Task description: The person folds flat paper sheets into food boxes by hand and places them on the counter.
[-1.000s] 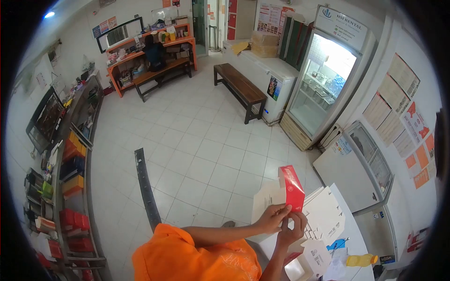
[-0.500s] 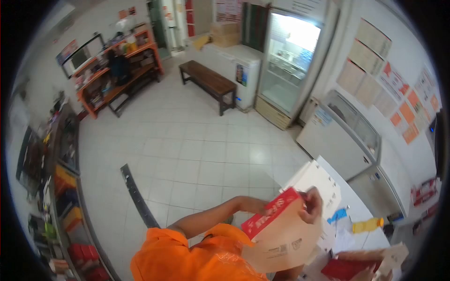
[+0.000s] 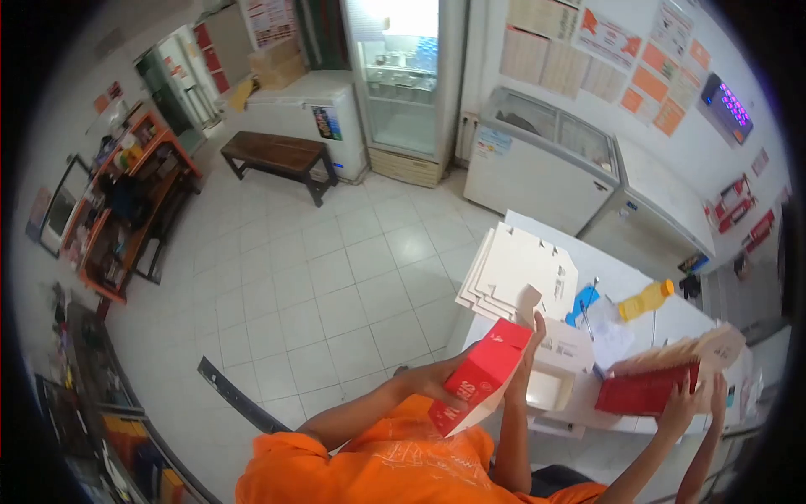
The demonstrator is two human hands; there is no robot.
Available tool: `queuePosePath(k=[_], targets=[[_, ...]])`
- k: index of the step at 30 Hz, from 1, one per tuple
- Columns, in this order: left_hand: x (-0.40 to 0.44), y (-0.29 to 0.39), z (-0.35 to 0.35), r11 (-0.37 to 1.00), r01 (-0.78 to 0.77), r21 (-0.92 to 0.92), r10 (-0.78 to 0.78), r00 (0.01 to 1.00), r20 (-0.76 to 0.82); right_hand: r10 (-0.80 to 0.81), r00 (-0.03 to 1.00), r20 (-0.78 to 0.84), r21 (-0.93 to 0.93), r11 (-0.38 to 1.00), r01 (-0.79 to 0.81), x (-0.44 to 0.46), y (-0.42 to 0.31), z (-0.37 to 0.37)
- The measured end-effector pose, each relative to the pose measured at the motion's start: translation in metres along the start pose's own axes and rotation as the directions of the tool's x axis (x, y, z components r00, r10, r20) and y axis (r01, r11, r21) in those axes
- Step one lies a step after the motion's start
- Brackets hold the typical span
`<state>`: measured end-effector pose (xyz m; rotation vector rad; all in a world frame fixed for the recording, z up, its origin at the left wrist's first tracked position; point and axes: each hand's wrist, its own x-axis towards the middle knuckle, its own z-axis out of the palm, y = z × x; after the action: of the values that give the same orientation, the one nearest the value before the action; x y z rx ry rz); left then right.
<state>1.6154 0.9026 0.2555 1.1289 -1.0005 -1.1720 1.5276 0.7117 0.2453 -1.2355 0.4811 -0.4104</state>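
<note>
A red and white carton (image 3: 480,378), folded into a box shape, is tilted in front of my orange shirt. My left hand (image 3: 445,388) grips its left side, fingers wrapped on the red face. My right hand (image 3: 529,340) holds the right side near a raised pale flap (image 3: 526,301). Just beyond lies a stack of flat pale cartons (image 3: 525,267) on the white table (image 3: 525,220). An open carton with a pale inside (image 3: 550,388) sits to the right of my right hand.
At the right, a co-worker's two hands (image 3: 682,409) hold a row of red and tan cartons (image 3: 651,388). A yellow bottle (image 3: 646,300), a blue item (image 3: 581,306) and papers (image 3: 611,334) lie on the table. Beyond are freezers (image 3: 533,181) and a wooden bench (image 3: 275,156).
The view has turned right. The carton went from flat to a folded box shape between my hands. The co-worker's hands and the row of cartons have come into fuller view.
</note>
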Motion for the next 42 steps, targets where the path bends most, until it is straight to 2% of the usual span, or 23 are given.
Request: queuePosePath(k=[1, 2, 5, 6, 7, 8, 9, 10, 11, 14, 15, 18, 20, 22, 24, 25, 27, 33, 34, 36, 39, 41, 42], targets=[[0.008, 0.000, 0.000, 0.999, -0.032, -0.013, 0.032, 0.999, -0.002, -0.184, 0.983, 0.000, -0.304, 0.937, 0.175, 0.001, 0.006, -0.008], [0.017, -0.001, 0.001, 0.998, -0.064, -0.026, 0.064, 0.998, -0.003, -0.345, 0.937, 0.053, -0.581, 0.753, 0.310, 0.004, 0.012, -0.018], [0.033, -0.033, -0.004, 0.961, -0.217, 0.174, 0.213, 0.976, 0.038, -0.310, 0.873, -0.377, -0.373, 0.913, 0.163, -0.003, 0.003, -0.036], [0.045, -0.042, -0.003, 0.937, -0.278, 0.212, 0.280, 0.960, 0.019, -0.161, 0.890, -0.427, -0.239, 0.969, 0.060, -0.013, 0.001, -0.041], [0.057, -0.051, -0.001, 0.908, -0.334, 0.253, 0.345, 0.939, 0.000, -0.019, 0.891, -0.454, -0.095, 0.995, -0.027, -0.021, -0.003, -0.041], [0.069, -0.052, 0.010, 0.912, -0.333, 0.240, 0.369, 0.921, -0.125, 0.040, 0.890, -0.455, -0.109, 0.989, -0.100, -0.032, 0.010, -0.052], [0.078, -0.061, 0.019, 0.859, -0.382, 0.340, 0.438, 0.893, -0.104, 0.100, 0.886, -0.453, -0.123, 0.977, -0.173, -0.044, 0.022, -0.064], [0.088, -0.074, 0.025, 0.786, -0.431, 0.442, 0.513, 0.855, -0.079, 0.087, 0.897, -0.434, -0.298, 0.925, -0.234, -0.049, 0.039, -0.073], [0.098, -0.084, 0.029, 0.693, -0.472, 0.544, 0.590, 0.805, -0.053, 0.123, 0.918, -0.378, -0.092, 0.981, -0.169, -0.052, 0.051, -0.082], [0.122, -0.102, 0.041, 0.909, -0.168, 0.381, 0.214, 0.974, -0.081, 0.189, 0.932, -0.308, -0.041, 0.977, -0.211, -0.047, 0.063, -0.124], [0.130, -0.119, 0.037, 0.845, -0.242, 0.477, 0.264, 0.964, 0.021, 0.075, 0.932, -0.355, -0.168, 0.976, -0.142, -0.042, 0.087, -0.147], [0.139, -0.110, 0.036, 0.837, 0.099, 0.537, -0.182, 0.978, 0.104, -0.123, 0.904, -0.410, -0.590, 0.792, -0.160, -0.021, 0.125, -0.231], [0.137, -0.164, 0.040, 0.647, -0.202, 0.735, 0.144, 0.979, 0.143, -0.146, 0.909, -0.391, -0.755, 0.615, -0.226, -0.016, 0.099, -0.242], [0.138, -0.185, 0.040, 0.442, -0.438, 0.783, 0.252, 0.898, 0.360, -0.105, 0.905, -0.413, -0.837, 0.436, -0.331, -0.015, 0.084, -0.252], [0.145, -0.196, 0.037, 0.304, -0.531, 0.791, 0.383, 0.828, 0.409, -0.016, 0.880, -0.475, -0.852, 0.261, -0.455, -0.013, 0.079, -0.262], [0.149, -0.198, 0.035, 0.227, -0.565, 0.793, 0.445, 0.785, 0.432, -0.077, 0.867, -0.493, -0.861, 0.188, -0.473, -0.010, 0.081, -0.265], [0.147, -0.202, 0.031, 0.373, -0.520, 0.768, 0.412, 0.835, 0.365, -0.190, 0.839, -0.509, -0.858, 0.038, -0.512, -0.007, 0.093, -0.266], [0.151, -0.198, 0.027, 0.602, -0.442, 0.665, 0.387, 0.890, 0.241, -0.129, 0.719, -0.683, -0.724, 0.250, -0.643, 0.001, 0.108, -0.274], [0.153, -0.197, 0.027, 0.618, -0.421, 0.664, 0.355, 0.903, 0.242, -0.209, 0.720, -0.662, -0.748, 0.238, -0.619, -0.001, 0.110, -0.271], [0.159, -0.191, 0.029, 0.490, -0.495, 0.718, 0.470, 0.843, 0.261, -0.361, 0.712, -0.602, -0.796, 0.206, -0.569, -0.003, 0.110, -0.257], [0.162, -0.191, 0.022, 0.421, -0.509, 0.751, 0.478, 0.828, 0.293, -0.662, 0.724, -0.194, -0.974, 0.039, -0.225, -0.021, 0.066, -0.197], [0.159, -0.196, 0.022, 0.388, -0.511, 0.767, 0.481, 0.822, 0.304, -0.396, 0.913, -0.095, -0.886, 0.452, 0.104, -0.040, 0.088, -0.174], [0.158, -0.197, 0.022, 0.346, -0.523, 0.779, 0.510, 0.802, 0.312, -0.173, 0.985, -0.016, -0.918, 0.392, 0.054, -0.050, 0.081, -0.153]])
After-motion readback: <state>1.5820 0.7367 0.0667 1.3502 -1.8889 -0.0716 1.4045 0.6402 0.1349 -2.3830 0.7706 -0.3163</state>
